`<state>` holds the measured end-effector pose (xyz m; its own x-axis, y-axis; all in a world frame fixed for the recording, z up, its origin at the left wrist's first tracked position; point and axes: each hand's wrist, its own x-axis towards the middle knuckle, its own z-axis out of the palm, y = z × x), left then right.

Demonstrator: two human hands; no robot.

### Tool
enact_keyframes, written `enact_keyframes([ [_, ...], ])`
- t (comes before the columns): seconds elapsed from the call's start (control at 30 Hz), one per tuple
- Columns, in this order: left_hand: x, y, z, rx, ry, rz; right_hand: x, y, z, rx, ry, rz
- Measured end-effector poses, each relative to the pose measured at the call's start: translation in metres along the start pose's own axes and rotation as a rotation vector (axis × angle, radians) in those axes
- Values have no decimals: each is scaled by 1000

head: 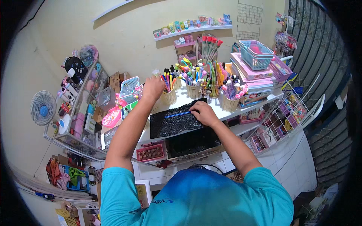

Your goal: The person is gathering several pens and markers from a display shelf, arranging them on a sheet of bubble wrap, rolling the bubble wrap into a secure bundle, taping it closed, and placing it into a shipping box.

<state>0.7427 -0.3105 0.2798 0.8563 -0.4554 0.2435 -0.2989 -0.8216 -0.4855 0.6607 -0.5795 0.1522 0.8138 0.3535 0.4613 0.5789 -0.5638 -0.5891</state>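
A sheet of black bubble wrap (175, 124) lies on the white table, its near edge reaching the table's front. Across it rests a slim blue pen or stick (177, 114). My right hand (203, 113) has its fingertips closed at the right end of the blue stick, over the wrap. Farther forward and left, my left hand (154, 87) is bent down beside a woven cup (170, 97) of coloured pens (168, 82). Its fingertips are hidden behind the back of the hand, so anything in them cannot be seen.
More woven cups (194, 91) with novelty pens line the table's back. At right, baskets (256, 55) top stacked books (251, 82). A glass display case (82, 113) and fan (43, 108) stand left. Below the table sits an open dark box (195, 144) beside a pink basket (150, 152).
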Motion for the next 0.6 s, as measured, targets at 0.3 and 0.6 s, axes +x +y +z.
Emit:
enact_keyframes([
  [0.3,-9,-19,-31,93,50,141,0,-5,-5,127,22,69],
  [0.6,-57,-42,-107,72,238,129,1,2,-7,252,86,163],
])
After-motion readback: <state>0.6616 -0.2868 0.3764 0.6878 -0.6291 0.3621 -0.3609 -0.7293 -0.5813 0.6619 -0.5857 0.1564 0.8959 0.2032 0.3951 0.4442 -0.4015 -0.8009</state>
